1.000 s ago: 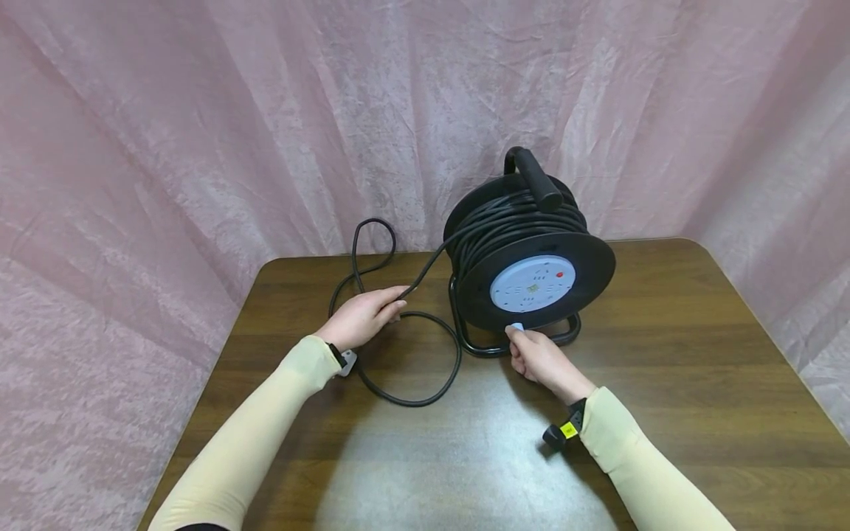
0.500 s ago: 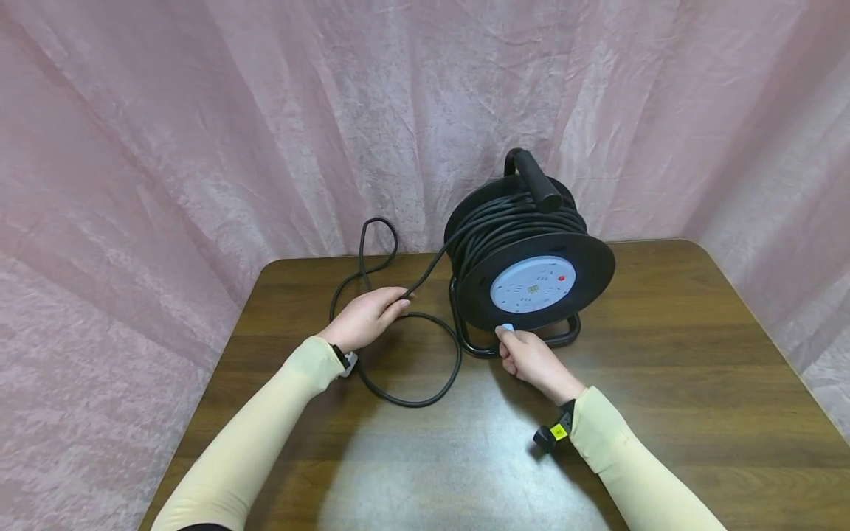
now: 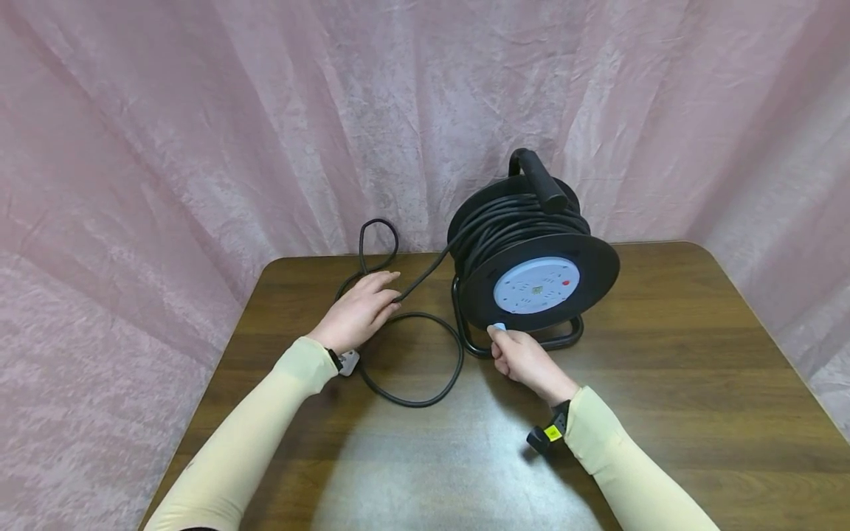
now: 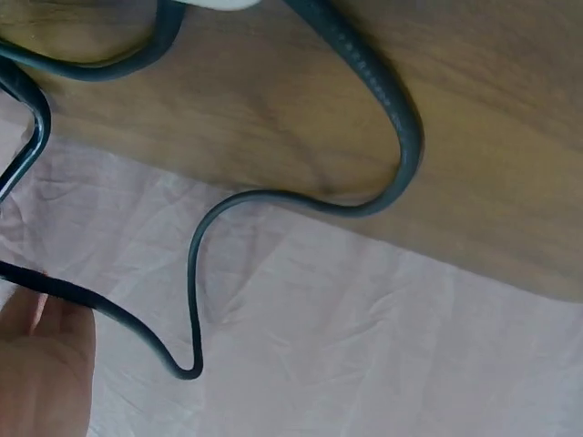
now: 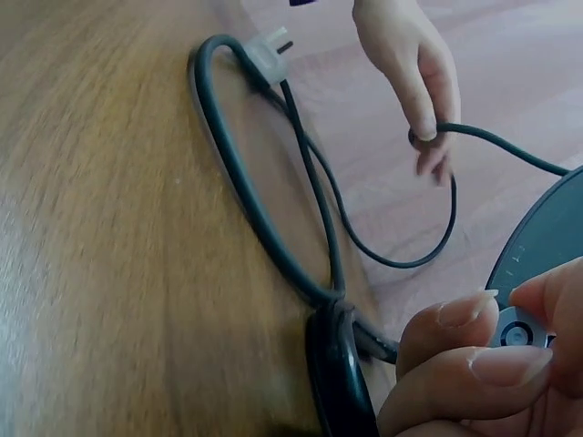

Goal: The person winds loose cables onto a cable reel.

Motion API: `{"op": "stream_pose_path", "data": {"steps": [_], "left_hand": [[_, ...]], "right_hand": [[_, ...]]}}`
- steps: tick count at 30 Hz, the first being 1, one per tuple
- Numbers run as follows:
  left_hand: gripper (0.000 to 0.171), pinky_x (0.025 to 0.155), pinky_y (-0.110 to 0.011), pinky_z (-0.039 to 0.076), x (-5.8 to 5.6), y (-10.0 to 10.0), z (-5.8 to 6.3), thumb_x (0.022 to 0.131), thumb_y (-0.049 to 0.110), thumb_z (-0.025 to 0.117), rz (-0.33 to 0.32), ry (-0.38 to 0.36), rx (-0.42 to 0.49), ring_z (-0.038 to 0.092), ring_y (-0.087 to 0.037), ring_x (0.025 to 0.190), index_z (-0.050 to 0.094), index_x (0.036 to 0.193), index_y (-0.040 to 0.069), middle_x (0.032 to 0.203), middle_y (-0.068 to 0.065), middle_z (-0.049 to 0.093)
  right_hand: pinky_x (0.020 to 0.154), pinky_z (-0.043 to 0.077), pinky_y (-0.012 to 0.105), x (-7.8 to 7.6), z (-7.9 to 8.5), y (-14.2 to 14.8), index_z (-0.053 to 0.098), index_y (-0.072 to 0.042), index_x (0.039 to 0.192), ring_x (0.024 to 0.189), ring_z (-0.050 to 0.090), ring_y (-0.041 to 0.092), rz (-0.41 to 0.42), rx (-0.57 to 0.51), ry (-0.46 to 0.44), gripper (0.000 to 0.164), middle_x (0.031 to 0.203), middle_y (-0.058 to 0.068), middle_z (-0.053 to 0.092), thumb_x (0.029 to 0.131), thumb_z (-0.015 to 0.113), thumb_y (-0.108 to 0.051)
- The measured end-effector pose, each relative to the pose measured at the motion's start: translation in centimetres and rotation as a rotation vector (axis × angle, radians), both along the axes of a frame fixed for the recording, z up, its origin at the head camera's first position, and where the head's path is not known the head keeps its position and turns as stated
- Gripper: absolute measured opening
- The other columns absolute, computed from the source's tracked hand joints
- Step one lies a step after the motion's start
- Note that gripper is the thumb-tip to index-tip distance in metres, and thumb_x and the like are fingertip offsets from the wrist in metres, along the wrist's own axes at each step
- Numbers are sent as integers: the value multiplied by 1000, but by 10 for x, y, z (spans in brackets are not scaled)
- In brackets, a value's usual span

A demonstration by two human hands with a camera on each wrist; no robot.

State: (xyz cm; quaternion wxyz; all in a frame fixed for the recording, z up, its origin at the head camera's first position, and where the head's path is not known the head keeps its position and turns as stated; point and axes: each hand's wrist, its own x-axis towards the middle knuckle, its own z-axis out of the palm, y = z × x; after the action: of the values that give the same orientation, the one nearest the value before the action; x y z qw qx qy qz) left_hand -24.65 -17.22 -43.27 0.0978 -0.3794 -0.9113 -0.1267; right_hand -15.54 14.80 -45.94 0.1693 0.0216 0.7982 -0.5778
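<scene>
A black cable reel (image 3: pixel 538 317) stands at the back right of the table, with a light socket panel (image 3: pixel 521 289) on its front disc. My right hand (image 3: pixel 527 361) pinches a small grey-blue knob (image 5: pixel 515 335) at the disc's lower rim between thumb and fingers. My left hand (image 3: pixel 358 313) is left of the reel, the black cable (image 3: pixel 425 276) pinched at the thumb tip while its other fingers spread loosely. From this hand the cable runs up to the windings (image 3: pixel 518 217). Its free part lies in loops on the table, ending in a pale plug (image 5: pixel 267 59) below the left wrist.
The reel rests on a black tubular stand (image 3: pixel 564 338), with a carry handle (image 3: pixel 541 181) on top. A pink curtain (image 3: pixel 299 133) hangs right behind the wooden table (image 3: pixel 697 354). One cable loop (image 3: pixel 415 403) lies between the hands; another reaches the table's back edge.
My right hand has moved left with the knob along the bottom of the disc, and the reel has turned slightly. The left hand's fingers have loosened and spread.
</scene>
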Motion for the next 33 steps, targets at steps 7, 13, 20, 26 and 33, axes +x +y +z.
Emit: {"op": "stream_pose_path", "data": {"steps": [7,13,20,26,33], "left_hand": [[27,113,-41,30,3,4,8,104,32,54,17,-31,24,39,-24,137,70,117,14,139,-6,56],[30,119,-45,15,0,9,11,106,31,51,2,-34,-2,52,-21,128,69,122,14,123,-2,67],[33,119,-43,18,-1,18,16,108,34,43,-10,-104,35,63,-14,109,67,120,13,109,3,70],[33,92,-39,47,-1,24,22,108,39,41,17,-95,35,62,-16,88,65,110,17,87,6,61],[38,72,-36,46,-2,29,28,107,50,33,54,-151,55,53,-13,72,62,114,25,73,10,53]], "right_hand": [[45,28,22,0,7,-6,55,0,86,51,38,13,19,-15,-3,54,60,3,49,105,40,-48],[45,27,23,1,12,-10,55,0,84,51,37,13,37,-29,6,54,61,3,49,105,40,-47],[44,26,23,0,17,-15,55,-1,82,50,35,13,40,-55,4,55,59,2,47,104,42,-50],[46,27,23,-2,23,-18,57,0,85,52,38,14,64,-62,9,59,62,4,49,103,42,-54],[47,27,24,-2,29,-19,57,4,89,53,39,15,90,-63,18,63,63,4,49,103,41,-55]]}}
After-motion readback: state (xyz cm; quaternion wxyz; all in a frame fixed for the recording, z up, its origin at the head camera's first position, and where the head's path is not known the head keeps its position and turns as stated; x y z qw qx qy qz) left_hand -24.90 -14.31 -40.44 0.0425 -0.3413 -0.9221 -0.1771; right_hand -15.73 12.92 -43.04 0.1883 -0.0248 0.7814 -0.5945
